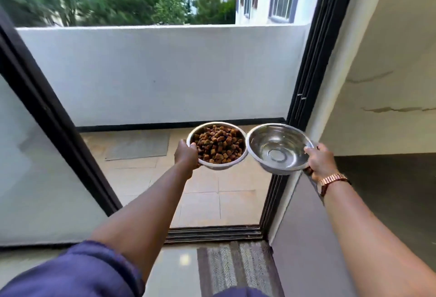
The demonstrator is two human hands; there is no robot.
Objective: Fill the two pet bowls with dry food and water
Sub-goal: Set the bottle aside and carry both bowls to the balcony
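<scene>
Steel bowls: we hold two round stainless-steel pet bowls out in front, rims just touching, over the balcony doorway.
Left hand: our left hand (187, 155) is closed on the near-left rim of the steel bowl full of brown dry kibble (218, 145).
Right hand: our right hand (319, 161) is closed on the right rim of the shiny steel bowl (278, 149); whether water is in it, we cannot tell.
Relation: beige balcony floor tiles (212, 193) lie ahead and below both hands, past the dark sliding-door track (213, 234); each hand is equally near, we judge.
</scene>
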